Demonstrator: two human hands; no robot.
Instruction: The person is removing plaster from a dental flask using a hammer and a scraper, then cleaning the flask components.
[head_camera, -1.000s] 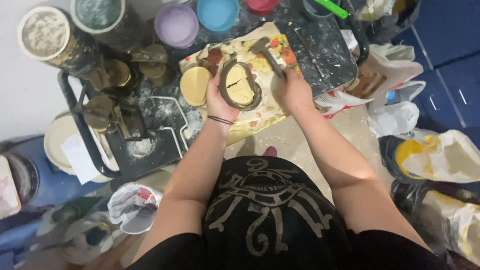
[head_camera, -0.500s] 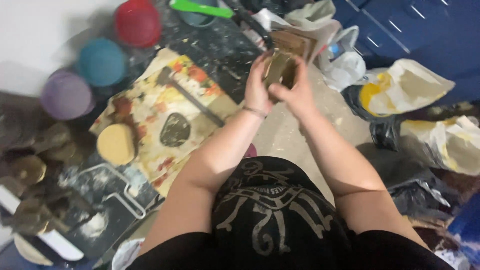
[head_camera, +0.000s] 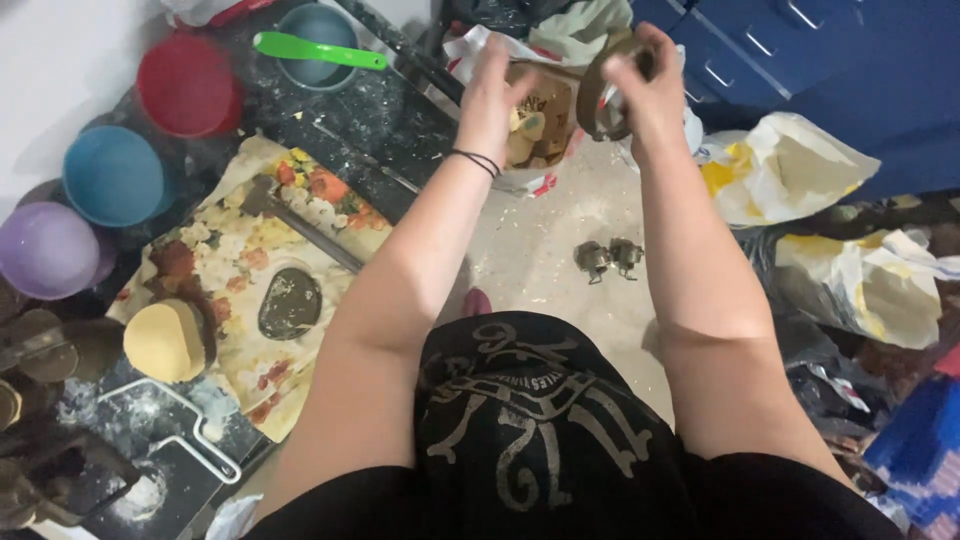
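Observation:
My right hand (head_camera: 645, 85) grips a brown metal ring-shaped mould (head_camera: 598, 100), holding it up over an open cardboard box (head_camera: 540, 110) that stands in a white bag. My left hand (head_camera: 492, 88), with dark bands on the wrist, hovers just left of the ring above the same box. Its fingers are curled, and I cannot make out whether they hold anything. Back on the floral cloth (head_camera: 250, 300) at the left lie a dark flat lump (head_camera: 290, 303) and a tan round block (head_camera: 165, 340).
Red (head_camera: 185, 85), blue (head_camera: 112, 175) and purple (head_camera: 45, 250) bowls line the left; a grey bowl holds a green spatula (head_camera: 318, 50). A hammer-like tool (head_camera: 300, 228) lies on the cloth. Two small metal pieces (head_camera: 608, 258) sit on the dusty floor. Crumpled bags (head_camera: 790, 165) and a blue cabinet (head_camera: 850, 60) stand at right.
Both hands lifted the ring mould off the floral cloth and carried it right, over the box. The left hand has come slightly away from the ring. My view swung right.

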